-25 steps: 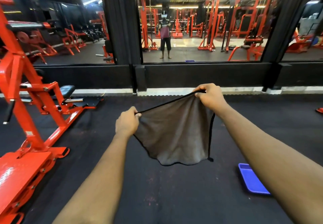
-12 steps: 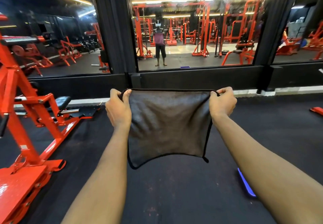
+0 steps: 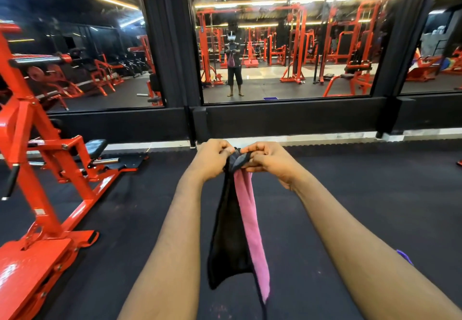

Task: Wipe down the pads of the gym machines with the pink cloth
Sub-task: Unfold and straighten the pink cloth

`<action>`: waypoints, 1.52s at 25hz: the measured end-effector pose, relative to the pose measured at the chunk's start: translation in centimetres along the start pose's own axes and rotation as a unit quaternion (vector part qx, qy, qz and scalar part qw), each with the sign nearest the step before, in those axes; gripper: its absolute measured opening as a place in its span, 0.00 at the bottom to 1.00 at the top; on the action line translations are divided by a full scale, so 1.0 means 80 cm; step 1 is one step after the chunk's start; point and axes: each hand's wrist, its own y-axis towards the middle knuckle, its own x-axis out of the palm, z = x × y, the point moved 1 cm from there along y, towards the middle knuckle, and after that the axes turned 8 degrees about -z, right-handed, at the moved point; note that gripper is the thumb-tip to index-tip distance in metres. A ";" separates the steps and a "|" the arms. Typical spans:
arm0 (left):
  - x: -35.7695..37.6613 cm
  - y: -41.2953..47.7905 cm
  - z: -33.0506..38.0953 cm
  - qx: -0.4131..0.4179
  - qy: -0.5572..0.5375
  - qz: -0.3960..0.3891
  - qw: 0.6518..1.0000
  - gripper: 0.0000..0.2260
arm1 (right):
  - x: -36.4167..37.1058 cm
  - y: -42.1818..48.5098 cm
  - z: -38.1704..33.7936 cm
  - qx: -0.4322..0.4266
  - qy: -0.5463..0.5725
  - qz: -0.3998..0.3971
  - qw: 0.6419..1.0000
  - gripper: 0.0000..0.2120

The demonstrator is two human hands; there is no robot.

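Pink cloth (image 3: 246, 219) hangs folded, top hidden in our left hand (image 3: 212, 157) and right hand (image 3: 268, 163), both pinching it; red machine (image 3: 47, 187) left.

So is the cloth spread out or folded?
Folded: the cloth hangs narrow and doubled, its top pinched together between left hand and right hand.

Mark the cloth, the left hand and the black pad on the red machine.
cloth (image 3: 247, 219), head view, on the pink hanging strip
left hand (image 3: 211, 157), head view, back of the hand
black pad (image 3: 96, 145), head view, on its top face
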 end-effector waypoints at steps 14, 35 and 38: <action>-0.024 0.010 -0.016 0.038 -0.018 -0.108 0.993 0.09 | 0.005 0.048 0.017 -0.078 -0.184 0.132 0.971 0.13; -0.060 0.011 -0.070 -0.007 0.023 0.184 0.983 0.06 | -0.036 0.078 0.024 -0.059 -0.261 0.180 0.946 0.04; -0.070 0.011 -0.071 -0.007 0.010 0.197 0.980 0.06 | -0.039 0.082 0.013 -0.077 -0.165 0.176 0.967 0.06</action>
